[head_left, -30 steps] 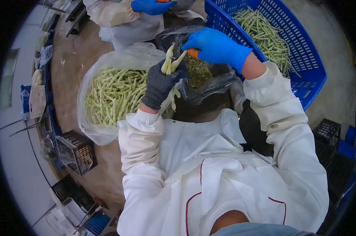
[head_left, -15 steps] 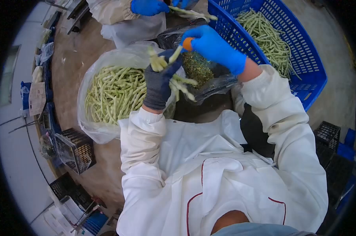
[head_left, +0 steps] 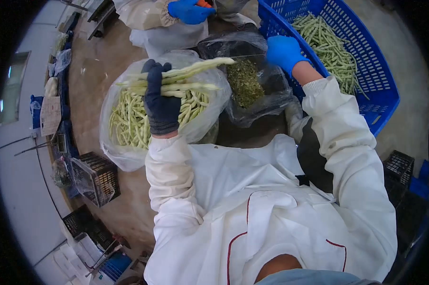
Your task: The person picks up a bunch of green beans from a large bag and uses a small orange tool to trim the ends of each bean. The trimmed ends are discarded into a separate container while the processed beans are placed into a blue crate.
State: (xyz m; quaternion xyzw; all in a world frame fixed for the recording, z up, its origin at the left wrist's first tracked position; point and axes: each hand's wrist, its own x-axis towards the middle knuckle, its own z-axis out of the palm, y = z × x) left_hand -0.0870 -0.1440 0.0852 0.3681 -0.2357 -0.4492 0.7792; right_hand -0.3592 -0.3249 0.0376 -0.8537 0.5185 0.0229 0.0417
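Note:
My left hand, in a dark grey glove, is closed around a few long pale green beans. It holds them over a clear plastic bag heaped with more green beans. My right hand, in a blue glove, is at the near side of the blue crate. Its fingers look curled in, and whatever they may hold is hidden. More green beans lie inside that crate. Between my hands, a dark plastic bag contains small green trimmings.
Across from me, a co-worker's blue-gloved hand holds something orange. To the left stand a black crate and a wall lined with assorted items. A dark crate sits at the far right.
My left hand has moved left with the beans, which now lie level over the bag. My right hand has moved right, away from them, and its orange-handled tool no longer shows.

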